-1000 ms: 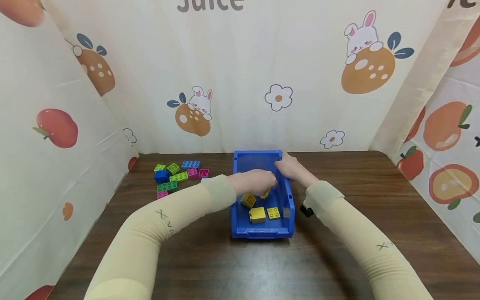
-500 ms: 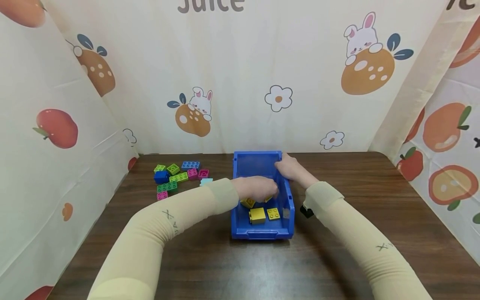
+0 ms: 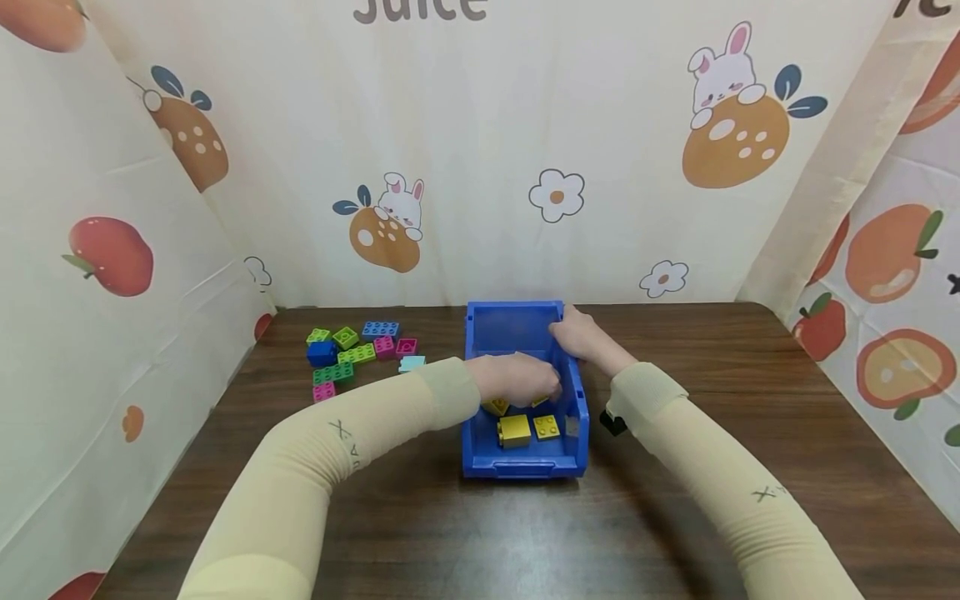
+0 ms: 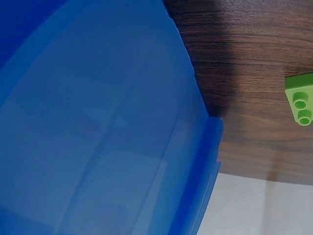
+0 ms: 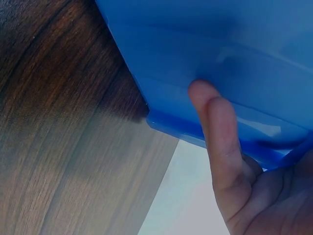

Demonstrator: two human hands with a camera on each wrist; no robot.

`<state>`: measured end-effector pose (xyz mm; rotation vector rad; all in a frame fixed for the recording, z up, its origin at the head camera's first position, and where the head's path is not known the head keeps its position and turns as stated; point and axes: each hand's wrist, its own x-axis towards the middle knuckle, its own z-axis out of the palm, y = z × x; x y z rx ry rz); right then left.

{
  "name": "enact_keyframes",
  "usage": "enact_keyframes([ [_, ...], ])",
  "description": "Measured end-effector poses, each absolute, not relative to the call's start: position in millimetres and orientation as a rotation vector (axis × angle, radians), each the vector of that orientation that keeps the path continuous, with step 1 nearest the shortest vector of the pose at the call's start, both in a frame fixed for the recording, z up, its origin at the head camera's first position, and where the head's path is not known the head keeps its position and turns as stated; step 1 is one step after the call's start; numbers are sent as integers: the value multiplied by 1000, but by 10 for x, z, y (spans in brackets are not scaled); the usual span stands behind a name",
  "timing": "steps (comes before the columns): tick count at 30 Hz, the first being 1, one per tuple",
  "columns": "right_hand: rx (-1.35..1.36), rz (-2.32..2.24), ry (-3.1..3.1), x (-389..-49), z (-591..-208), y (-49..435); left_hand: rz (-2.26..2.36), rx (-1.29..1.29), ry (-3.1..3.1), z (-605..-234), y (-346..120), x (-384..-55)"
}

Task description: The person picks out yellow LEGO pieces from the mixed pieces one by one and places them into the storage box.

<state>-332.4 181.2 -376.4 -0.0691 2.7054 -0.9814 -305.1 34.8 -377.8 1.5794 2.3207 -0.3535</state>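
Observation:
A blue open-fronted bin [image 3: 480, 462] stands mid-table. My left hand [image 3: 519, 377] reaches down inside it; its fingertips are hidden. Just under that hand, a sliver of yellow brick [image 3: 540, 401] shows, and I cannot tell whether it is held. Beside it is a partly covered yellow brick [image 3: 496, 407]. A tall yellow brick [image 3: 513, 431] and a low yellow brick with studs up [image 3: 547, 427] lie nearer the front. My right hand [image 3: 585, 335] grips the bin's far right wall at the rim; in the right wrist view, its fingers [image 5: 223, 132] lie against the bin's outside.
Several loose bricks lie at the back left, among them a dark blue brick [image 3: 322, 353], a dark green brick [image 3: 334, 372], a magenta brick [image 3: 324, 391] and a light blue brick [image 3: 412, 363]. A printed curtain [image 3: 480, 242] closes off the table's back and sides.
My left hand has moved slightly right and lower in the bin, covering more of the yellow bricks and uncovering the light blue brick. The right hand and the bin stay put.

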Motion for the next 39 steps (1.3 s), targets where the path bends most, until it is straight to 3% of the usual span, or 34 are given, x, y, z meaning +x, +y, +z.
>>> enact_keyframes([
  [32,-33,-983,2645,-3357,-3787,1844,-416,1609,2245,-3823,319,-3012],
  [39,-54,-1027,2512,-3342,-3643,1959,-337,1549,2291,-3678,286,-2995],
])
